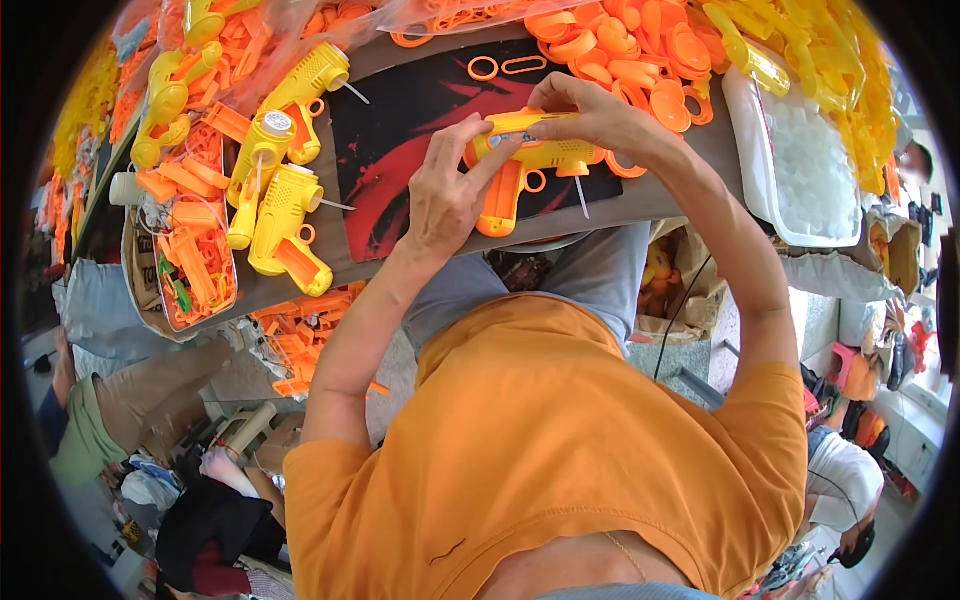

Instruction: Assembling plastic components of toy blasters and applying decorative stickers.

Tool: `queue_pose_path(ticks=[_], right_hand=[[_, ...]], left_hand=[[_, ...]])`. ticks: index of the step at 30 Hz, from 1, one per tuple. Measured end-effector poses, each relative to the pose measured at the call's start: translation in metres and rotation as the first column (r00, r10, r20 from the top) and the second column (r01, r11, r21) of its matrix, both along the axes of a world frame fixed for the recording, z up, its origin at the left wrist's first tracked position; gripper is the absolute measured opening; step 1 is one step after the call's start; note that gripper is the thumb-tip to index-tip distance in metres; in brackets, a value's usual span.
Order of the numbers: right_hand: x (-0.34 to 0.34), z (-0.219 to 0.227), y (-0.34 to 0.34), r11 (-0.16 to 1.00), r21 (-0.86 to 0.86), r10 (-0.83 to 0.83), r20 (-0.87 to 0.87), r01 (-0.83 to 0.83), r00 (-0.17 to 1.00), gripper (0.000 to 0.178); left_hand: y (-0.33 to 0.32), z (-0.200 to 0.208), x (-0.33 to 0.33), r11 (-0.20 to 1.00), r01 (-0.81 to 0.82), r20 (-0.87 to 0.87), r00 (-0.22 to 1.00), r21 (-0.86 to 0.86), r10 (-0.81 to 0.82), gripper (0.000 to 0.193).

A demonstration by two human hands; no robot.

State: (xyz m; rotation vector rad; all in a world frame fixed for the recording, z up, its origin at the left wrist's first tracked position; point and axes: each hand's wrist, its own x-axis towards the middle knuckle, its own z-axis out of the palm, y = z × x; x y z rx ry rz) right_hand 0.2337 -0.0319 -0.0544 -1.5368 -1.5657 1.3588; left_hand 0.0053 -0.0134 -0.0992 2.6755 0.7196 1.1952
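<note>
**Both hands on a yellow toy gun at the assembly mat**

I hold a yellow toy gun (528,160) with an orange grip over the black-and-red mat (400,130), which serves as my landmark here. The gun sits above the mat's right half, near its front edge. My left hand (445,195) steadies it from the near side, fingers closed against the body and handle. My right hand (590,115) comes over the top, fingertips pinched on the upper edge of the barrel, where a small piece seems to be going in; what sits under those fingertips I cannot make out.

To do this well, as I judge it, the left hand should keep the gun flat and still over the mat while the right presses straight down, not at a slant, so the two shell halves stay aligned. The thin white tube hanging below the barrel looks easy to bend, so I would keep my palm off it.

Left of the mat lie three finished yellow guns (285,215). Beyond the mat's far edge is a heap of loose orange parts (620,50), with two orange rings (505,67) lying on the mat itself. Right of the mat stands a white tray (800,165) of pale pieces.
</note>
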Motion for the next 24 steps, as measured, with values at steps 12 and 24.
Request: queue_pose_path(ticks=[12,24], right_hand=[[-0.013,0.006,-0.027,0.865,0.395,0.114,0.447,-0.31,0.887,0.055],[-0.008,-0.037,0.041,0.689,0.639,-0.456,0.749,-0.341,0.481,0.02]], left_hand=[[0.003,0.005,-0.027,0.597,0.447,0.573,0.819,-0.666,0.026,0.044],[0.015,0.055,-0.047,0.602,0.27,0.304,0.952,-0.751,-0.047,0.067]])
